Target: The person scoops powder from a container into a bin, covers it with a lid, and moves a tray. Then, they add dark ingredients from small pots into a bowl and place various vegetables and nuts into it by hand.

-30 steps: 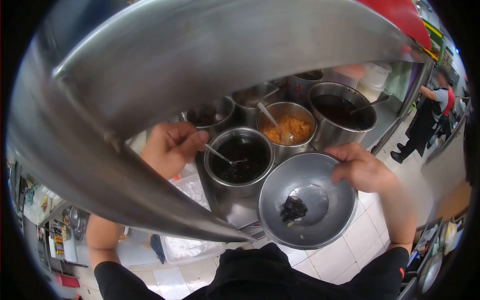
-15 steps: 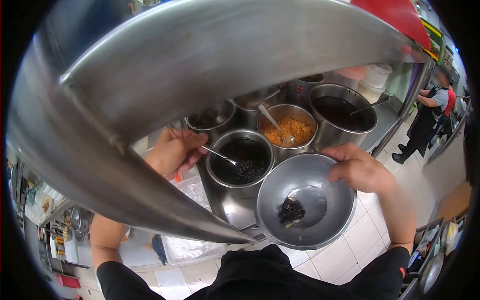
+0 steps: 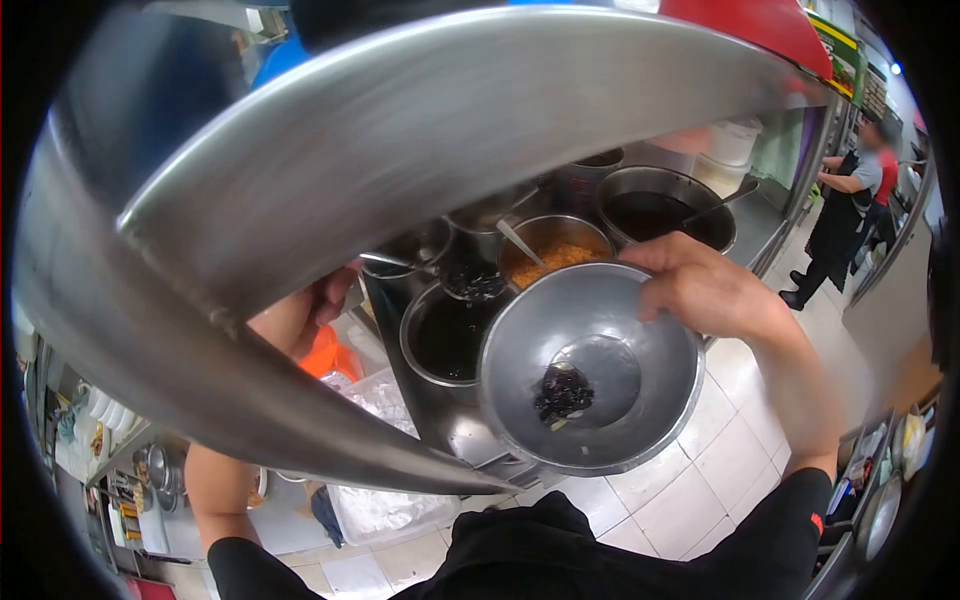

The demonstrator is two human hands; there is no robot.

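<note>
My right hand [image 3: 690, 285] grips the rim of a wide metal bowl [image 3: 640, 420], which is tilted towards me. A clump of dark, shiny food [image 3: 564, 391] lies inside the bowl. Partly hidden by the steel hood edge, my left hand [image 3: 318, 308] holds a metal spoon [image 3: 398, 262]. Dark strands fill the spoon's head, above the back rim of a pot of dark liquid [image 3: 450, 335]. Behind the bowl stands a pot of orange crumbly food [image 3: 560, 258] with a spoon in it.
A curved steel hood edge [image 3: 450, 120] crosses the view. A large pot of dark liquid [image 3: 660, 215] with a ladle stands behind. A plastic tub of white contents [image 3: 385, 510] is at lower left. Another person [image 3: 850, 200] stands at the right.
The spoon has risen out of the dark liquid, carrying dark strands. The bowl has shifted left and up, now overlapping the pots' edges. The camera view has also shifted.
</note>
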